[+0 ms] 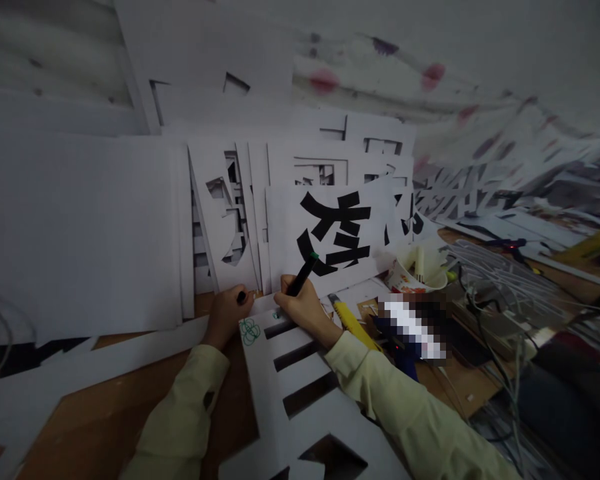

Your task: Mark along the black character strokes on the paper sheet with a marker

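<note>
My right hand [305,307] is closed around a black marker [304,272] with a green end, held tilted over a white board [265,393] with slot-shaped cut-outs. Green looping scribbles [251,331] mark the board's upper left corner, and a smaller green mark sits beside my right hand. My left hand [225,313] is closed beside that corner, with a small dark piece that looks like the marker's cap [241,297] showing between its fingers. The marker's tip is hidden by my right hand.
White boards with cut-outs [230,227] lean at the back, with a sheet bearing black character strokes [353,213] before them. On the right lie a yellow utility knife [353,323], a blue glue gun [405,360], a paper bowl [417,277], tangled cables and clear sticks [500,273].
</note>
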Tool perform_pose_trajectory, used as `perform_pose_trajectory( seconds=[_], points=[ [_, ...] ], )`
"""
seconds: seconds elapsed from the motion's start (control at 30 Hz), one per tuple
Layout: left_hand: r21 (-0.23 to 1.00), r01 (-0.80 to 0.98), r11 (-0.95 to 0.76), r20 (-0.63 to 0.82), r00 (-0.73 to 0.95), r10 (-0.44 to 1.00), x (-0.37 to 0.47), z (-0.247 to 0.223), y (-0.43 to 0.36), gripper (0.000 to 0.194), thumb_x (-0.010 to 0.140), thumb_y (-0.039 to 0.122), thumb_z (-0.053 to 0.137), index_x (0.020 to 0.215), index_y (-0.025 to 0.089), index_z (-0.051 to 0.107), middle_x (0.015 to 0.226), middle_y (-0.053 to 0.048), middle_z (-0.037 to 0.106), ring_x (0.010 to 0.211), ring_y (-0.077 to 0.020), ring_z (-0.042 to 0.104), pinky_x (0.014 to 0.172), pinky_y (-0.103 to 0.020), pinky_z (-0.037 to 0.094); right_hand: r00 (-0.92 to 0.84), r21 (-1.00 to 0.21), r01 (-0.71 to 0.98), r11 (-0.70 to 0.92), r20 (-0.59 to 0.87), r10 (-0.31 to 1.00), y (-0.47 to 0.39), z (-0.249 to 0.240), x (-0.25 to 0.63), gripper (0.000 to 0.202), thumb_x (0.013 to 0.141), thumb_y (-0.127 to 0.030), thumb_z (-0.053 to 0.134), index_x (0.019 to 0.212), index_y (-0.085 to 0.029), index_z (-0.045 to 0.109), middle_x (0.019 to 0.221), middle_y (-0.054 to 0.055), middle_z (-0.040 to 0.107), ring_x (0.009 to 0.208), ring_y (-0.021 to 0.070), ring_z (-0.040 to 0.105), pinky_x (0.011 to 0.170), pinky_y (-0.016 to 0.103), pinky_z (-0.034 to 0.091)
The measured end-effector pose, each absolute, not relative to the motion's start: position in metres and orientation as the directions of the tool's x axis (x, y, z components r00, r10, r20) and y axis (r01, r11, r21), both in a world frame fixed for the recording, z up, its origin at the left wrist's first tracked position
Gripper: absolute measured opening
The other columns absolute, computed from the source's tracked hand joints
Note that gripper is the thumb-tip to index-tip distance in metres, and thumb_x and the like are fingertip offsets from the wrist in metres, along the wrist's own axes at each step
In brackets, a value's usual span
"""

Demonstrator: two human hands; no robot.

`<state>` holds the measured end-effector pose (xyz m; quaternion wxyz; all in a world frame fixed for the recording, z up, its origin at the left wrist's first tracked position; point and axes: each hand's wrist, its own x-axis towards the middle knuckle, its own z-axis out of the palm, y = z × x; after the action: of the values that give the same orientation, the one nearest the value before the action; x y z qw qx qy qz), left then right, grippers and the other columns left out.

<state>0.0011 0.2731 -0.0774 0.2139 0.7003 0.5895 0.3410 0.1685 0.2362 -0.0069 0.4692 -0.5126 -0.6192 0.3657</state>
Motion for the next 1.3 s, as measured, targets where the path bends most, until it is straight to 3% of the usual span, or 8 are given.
perform_pose_trajectory(
  seconds=[1.3],
  points=[
    [0.696,0.682,-0.226,0.235,0.081,0.969,0.0008,-0.079,0.2734,0.03,0.075,0.04,0.045,0.055,0.02,0.036,0.051,0.005,0.037,0.052,-0.0106,0.037,0.053,-0.024,0.024,-0.051,-0.94,0.273,0.206,0.199,0.979,0.2349,-0.0057,0.167,0.026,0.065,-0.02,0.056,0.051,-0.021,0.034,0.049,-0.008,0.028,0.049,0.0084,0.031,0.046,0.023,0.022]
  ],
)
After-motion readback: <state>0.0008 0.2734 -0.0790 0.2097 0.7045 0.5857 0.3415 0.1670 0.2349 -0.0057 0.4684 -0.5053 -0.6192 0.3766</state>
